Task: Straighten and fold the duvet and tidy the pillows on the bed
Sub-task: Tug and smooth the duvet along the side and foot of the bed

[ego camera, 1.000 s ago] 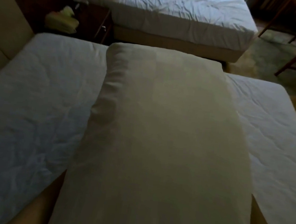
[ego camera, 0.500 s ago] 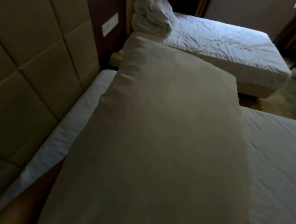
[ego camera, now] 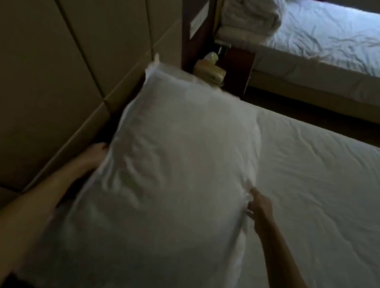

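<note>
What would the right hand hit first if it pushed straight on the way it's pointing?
The pillow. The right hand points up-left in the picture, into the pillow's right edge, which its fingers pinch. The padded headboard probably lies beyond, though depth is unclear.

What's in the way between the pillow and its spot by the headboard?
Nothing visible. The pillow, held at its sides by the left hand and right hand, lies close beside the headboard, over the sheet. Whatever is under it is hidden.
</note>
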{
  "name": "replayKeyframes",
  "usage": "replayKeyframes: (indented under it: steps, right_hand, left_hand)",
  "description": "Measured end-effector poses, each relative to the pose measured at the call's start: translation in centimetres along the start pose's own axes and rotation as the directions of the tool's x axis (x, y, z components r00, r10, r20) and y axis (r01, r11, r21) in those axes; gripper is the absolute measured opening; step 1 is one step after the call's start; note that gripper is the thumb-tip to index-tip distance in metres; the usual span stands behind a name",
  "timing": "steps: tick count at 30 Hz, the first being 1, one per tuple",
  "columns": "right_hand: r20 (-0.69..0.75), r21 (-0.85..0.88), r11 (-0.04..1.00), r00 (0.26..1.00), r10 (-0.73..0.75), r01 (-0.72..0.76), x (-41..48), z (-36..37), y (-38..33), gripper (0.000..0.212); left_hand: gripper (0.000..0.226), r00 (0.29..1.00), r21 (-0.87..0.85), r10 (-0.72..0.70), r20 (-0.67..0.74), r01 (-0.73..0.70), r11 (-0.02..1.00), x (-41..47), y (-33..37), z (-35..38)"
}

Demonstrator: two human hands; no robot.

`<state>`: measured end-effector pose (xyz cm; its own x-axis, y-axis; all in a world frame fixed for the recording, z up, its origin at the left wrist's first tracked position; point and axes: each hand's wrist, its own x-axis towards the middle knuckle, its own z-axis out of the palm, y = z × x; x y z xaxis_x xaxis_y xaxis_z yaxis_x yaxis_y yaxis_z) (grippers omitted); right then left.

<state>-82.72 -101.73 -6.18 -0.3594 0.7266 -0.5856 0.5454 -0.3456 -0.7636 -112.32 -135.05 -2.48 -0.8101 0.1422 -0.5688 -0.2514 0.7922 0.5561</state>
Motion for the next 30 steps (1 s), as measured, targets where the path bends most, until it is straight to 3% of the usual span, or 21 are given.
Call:
replayKeyframes:
  steps: [2,4,6,8,10,13,15,20,30]
  right_hand:
    - [0.047,-0.156,0.983,0.995,-0.093,0.1,-0.8,2.5,-1.1,0.049]
    - [0.125,-0.392,0.869,0.954,-0.273,0.301,-2.0,6.1,-2.4,0.061]
    - [0.149,-0.488,0.727,0.867,-0.475,0.482,-3.1,8.6,-3.4,0.056]
    - [0.083,-0.495,0.7,0.83,-0.551,0.515,-3.9,9.8,-4.3,0.054]
    - [0.044,-0.537,0.643,0.78,-0.625,0.545,-4.8,10.4,-5.2,0.061]
    - [0.206,-0.685,0.382,0.668,-0.715,0.62,-6.2,12.3,-5.9,0.068]
    - [0.311,-0.765,0.251,0.682,-0.662,0.593,-5.7,13.9,-4.9,0.068]
    - [0.318,-0.81,0.229,0.732,-0.602,0.541,-2.1,14.7,-1.9,0.071]
    - [0.341,-0.824,0.212,0.76,-0.553,0.525,-1.0,16.0,-1.4,0.069]
  left_hand:
    - [0.05,0.994,0.018,0.049,-0.094,-0.048,0.999,0.4,-0.2,-0.4]
    - [0.05,0.97,0.033,0.176,-0.169,-0.173,0.984,-0.1,-0.2,0.3]
    - [0.054,0.896,0.198,0.378,-0.236,-0.336,0.921,-2.2,0.8,2.0]
    - [0.058,0.801,0.455,0.549,-0.241,-0.406,0.792,-4.2,2.2,5.0]
    - [0.057,0.807,0.508,0.554,-0.205,-0.396,0.765,-5.4,4.0,7.6]
    - [0.06,0.769,0.552,0.587,-0.253,-0.384,0.74,-5.7,5.1,10.7]
    - [0.062,0.732,0.584,0.608,-0.309,-0.359,0.728,-4.7,4.3,11.9]
    - [0.067,0.738,0.711,0.615,-0.276,-0.274,0.648,-2.6,3.6,14.2]
    - [0.065,0.762,0.709,0.593,-0.259,-0.268,0.653,-0.6,3.1,14.9]
